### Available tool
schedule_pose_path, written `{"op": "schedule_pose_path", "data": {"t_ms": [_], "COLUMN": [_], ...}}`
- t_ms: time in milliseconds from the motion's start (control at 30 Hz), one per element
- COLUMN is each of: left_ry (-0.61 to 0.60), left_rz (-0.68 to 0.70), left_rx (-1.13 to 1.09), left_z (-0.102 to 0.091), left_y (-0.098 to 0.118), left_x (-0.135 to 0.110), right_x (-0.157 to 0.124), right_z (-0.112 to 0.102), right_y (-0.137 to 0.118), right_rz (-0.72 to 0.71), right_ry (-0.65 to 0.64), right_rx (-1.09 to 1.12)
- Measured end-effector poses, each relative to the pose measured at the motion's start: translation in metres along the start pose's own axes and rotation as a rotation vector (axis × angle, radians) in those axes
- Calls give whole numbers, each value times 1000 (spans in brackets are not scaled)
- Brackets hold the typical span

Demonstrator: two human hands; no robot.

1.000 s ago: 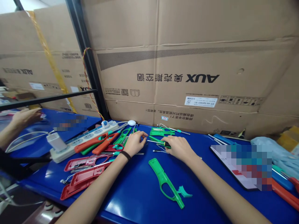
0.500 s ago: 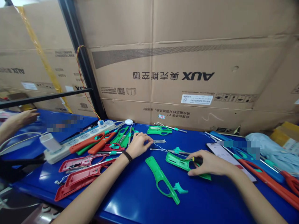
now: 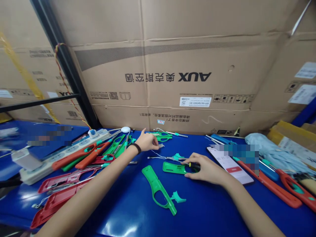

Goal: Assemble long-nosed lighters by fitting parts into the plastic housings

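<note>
Near the desk's (image 3: 204, 210) back edge, the left hand (image 3: 146, 142) pinches a small clear piece (image 3: 161, 145); the right hand (image 3: 206, 168) holds a screwdriver (image 3: 194, 165).

Cardboard (image 3: 158, 59) behind blue table (image 3: 125, 204)

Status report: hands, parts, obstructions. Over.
Left hand: pinching small translucent part. Right hand: gripping black-and-yellow-handled screwdriver. Green plastic casing half: partly hidden by right hand.
</note>
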State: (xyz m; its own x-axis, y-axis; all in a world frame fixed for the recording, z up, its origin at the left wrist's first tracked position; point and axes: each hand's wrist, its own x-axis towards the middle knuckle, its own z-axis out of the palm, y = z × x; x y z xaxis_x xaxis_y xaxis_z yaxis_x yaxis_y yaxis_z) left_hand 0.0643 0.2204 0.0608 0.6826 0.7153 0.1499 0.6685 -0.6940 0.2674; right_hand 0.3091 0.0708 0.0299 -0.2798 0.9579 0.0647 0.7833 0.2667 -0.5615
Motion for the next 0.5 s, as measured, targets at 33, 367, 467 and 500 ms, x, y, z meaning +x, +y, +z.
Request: {"op": "schedule_pose_path", "data": {"t_ms": [33, 367, 467, 500], "left_ry": [16, 43, 49, 48], "left_rz": [-2, 255, 285, 295], "left_rx": [-11, -90, -64, -59], "left_z": [-5, 15, 21, 22], "left_y": [2, 46, 51, 51], "left_x": [-2, -61, -61, -59], "right_x": [0, 2, 3, 3], "right_z": [0, 2, 3, 3], "right_y": [0, -11, -8, -6], "right_rz": [-2, -106, -113, -105], "right_ry": [3, 233, 250, 223], "right_rx": [-1, 37, -9, -20]}}
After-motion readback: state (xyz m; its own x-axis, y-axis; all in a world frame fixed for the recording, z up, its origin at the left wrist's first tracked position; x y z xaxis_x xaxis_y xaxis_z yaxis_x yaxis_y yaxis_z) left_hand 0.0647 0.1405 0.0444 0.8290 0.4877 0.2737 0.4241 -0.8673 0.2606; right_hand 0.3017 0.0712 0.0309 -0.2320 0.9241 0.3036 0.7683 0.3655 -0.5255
